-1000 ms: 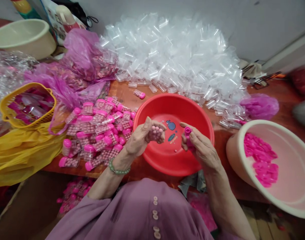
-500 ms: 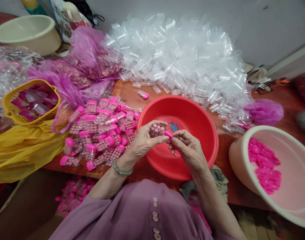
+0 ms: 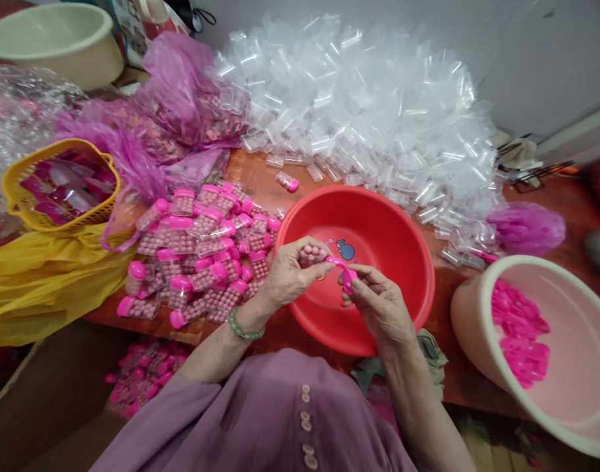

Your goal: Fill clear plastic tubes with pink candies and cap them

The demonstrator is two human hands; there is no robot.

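Right hand (image 3: 382, 307) moved outward, pinching pink cap (image 3: 349, 282).

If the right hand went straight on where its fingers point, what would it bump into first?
The right hand would probably meet the left hand, holding the bead-filled container, first, though depth is unclear.

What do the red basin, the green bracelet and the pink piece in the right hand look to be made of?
Red basin: smooth plastic, semi-gloss, judging by its even colour and soft sheen.
Green bracelet: polished round beads, perhaps stone; glass or plastic could look alike.
Pink piece: probably moulded plastic, shiny, given its bright uniform colour and highlights.
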